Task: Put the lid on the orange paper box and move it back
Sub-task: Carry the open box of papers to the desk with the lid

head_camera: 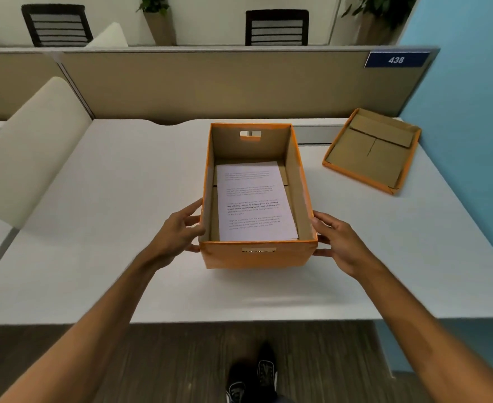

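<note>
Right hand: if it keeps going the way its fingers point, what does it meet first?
The right hand points inward and slightly forward, fingertips already at the right wall of the orange box. That wall comes first, apparently already touched. The lid lies farther back on the right, out of line.

Orange box point(256, 255) open; lid point(367, 175) upturned far right

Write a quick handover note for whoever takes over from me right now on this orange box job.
Left hand: open, fingers against the left side of the orange box.
Right hand: open, fingers against its right side.
Box: on the white desk, uncovered, printed sheets inside.
Lid: lying inside-up at the far right of the desk, apart from the box.
Done: nothing yet.
Left: fit the lid, then move the box back.
</note>
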